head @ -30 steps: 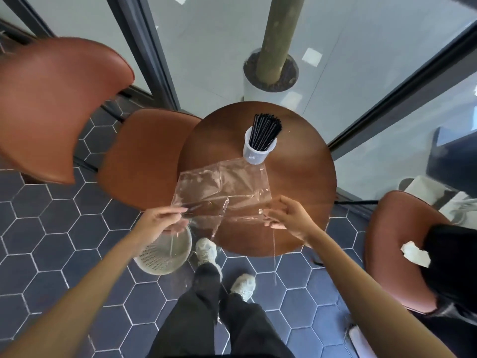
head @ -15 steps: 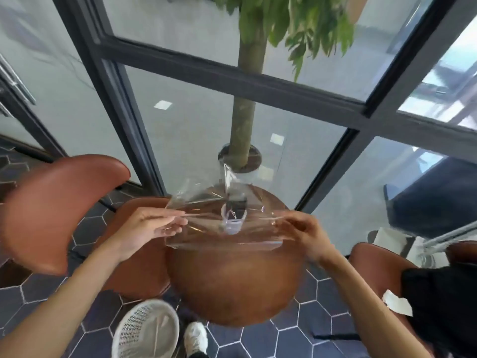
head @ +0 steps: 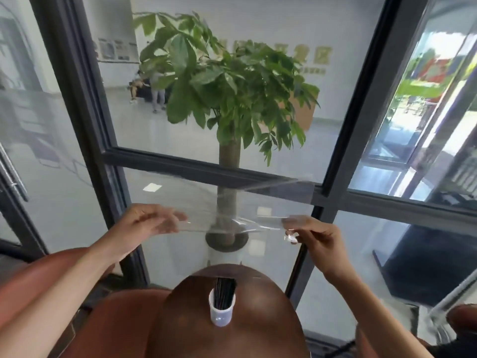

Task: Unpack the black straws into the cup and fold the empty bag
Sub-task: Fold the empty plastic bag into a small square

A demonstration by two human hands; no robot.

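While black straws [head: 224,293] stand in the cup [head: 221,313], left hand [head: 147,223] and right hand [head: 313,235] pinch the bag [head: 245,202].

Cup [head: 222,310] on table [head: 271,321], straws [head: 224,292] standing in it. Bag [head: 245,202] held up above table, left hand [head: 152,223] at its left end, right hand [head: 313,240] at right. Plant [head: 227,99] behind window frame [head: 85,120], beyond bag. Chair [head: 121,324] left of table.

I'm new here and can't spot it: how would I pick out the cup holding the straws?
Find the round brown table at the bottom of the view, below the potted tree behind the glass. Near its middle stands a small translucent white cup, with a bundle of thin black straws poking out. It is the only thing standing on the table; the clear bag is held up in the air.
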